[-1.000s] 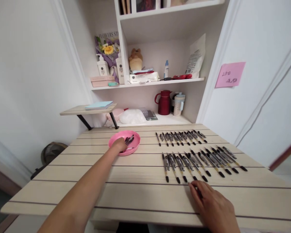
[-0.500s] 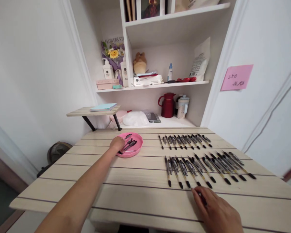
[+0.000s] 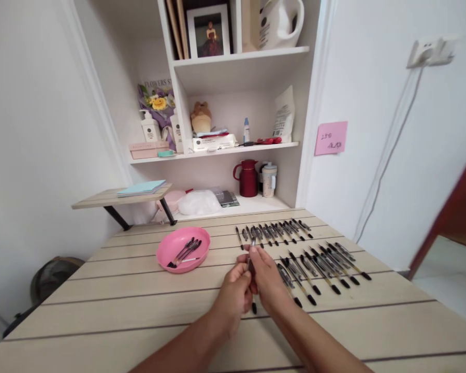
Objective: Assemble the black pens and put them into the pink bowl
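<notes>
My left hand [image 3: 234, 291] and my right hand [image 3: 266, 274] meet over the middle of the table, fingers closed around one pen [image 3: 253, 242]. Its upper end sticks out above my right fingers; the rest is mostly covered. Below them, the black end of another pen [image 3: 253, 308] shows on the wood. To the right lies a front row of pens [image 3: 314, 267], partly hidden by my right hand. Behind it runs a second row of pens [image 3: 275, 232]. On the left, a pink tray [image 3: 164, 255] holds several dark pens [image 3: 187, 251] and a thin white stick [image 3: 190, 260].
A small raised shelf [image 3: 101, 199] bearing light-blue paper [image 3: 142, 188] stands at the table's back left. Behind the table, white shelves hold a red jug [image 3: 248, 178], a pale cup [image 3: 269, 180] and a plastic bag [image 3: 199, 202]. A pink note [image 3: 331, 138] is on the wall.
My left hand has left the pink tray and come right to my right hand, with a pen now between them. My right hand has moved up and left. The view has turned right.
</notes>
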The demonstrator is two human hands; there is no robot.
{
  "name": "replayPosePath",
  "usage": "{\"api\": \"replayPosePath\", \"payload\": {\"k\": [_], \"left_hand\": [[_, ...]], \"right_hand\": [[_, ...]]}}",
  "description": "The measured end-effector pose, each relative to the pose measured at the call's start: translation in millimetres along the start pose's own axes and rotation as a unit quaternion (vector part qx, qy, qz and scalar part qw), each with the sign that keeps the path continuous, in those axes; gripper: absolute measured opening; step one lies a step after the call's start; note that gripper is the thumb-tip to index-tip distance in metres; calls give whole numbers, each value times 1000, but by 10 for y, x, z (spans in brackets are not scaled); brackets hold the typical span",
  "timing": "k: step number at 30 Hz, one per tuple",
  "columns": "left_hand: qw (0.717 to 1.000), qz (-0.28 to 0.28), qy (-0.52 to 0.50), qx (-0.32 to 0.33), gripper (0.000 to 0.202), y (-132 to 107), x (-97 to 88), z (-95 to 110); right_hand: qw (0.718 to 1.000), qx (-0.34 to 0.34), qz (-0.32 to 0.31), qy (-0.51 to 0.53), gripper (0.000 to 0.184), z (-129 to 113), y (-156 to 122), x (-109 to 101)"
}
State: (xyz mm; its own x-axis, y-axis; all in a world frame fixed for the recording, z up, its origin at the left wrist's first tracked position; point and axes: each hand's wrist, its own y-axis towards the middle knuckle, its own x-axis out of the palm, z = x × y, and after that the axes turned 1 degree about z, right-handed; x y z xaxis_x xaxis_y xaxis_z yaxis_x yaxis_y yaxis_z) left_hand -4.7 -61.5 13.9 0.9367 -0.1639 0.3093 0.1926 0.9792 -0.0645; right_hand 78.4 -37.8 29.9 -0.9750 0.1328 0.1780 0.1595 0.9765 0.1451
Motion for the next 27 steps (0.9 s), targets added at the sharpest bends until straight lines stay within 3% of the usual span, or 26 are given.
{"api": "replayPosePath", "payload": {"k": [3,6,12,18,24,27], "left_hand": [[997,69,-11,34,47,149,7,37],[996,82,33,10,56,244,-62,36],[995,49,80,-36,51,223,-114,-51],[998,-21,30,-49,48,270,-192,54],[1000,2,-14,-8,38,382,-293,6],[998,50,-48,-8,41,422,-369,-66]], "right_hand": [[999,17,-11,41,31,62,185,208],[998,25,-2,61,33,168,290,246],[989,59,-9,133,37,202,394,110],[976,4,112,189,28,64,643,-154],[973,117,-10,200,27,139,666,-182],[979,121,-1,166,22,189,674,-171]]}}
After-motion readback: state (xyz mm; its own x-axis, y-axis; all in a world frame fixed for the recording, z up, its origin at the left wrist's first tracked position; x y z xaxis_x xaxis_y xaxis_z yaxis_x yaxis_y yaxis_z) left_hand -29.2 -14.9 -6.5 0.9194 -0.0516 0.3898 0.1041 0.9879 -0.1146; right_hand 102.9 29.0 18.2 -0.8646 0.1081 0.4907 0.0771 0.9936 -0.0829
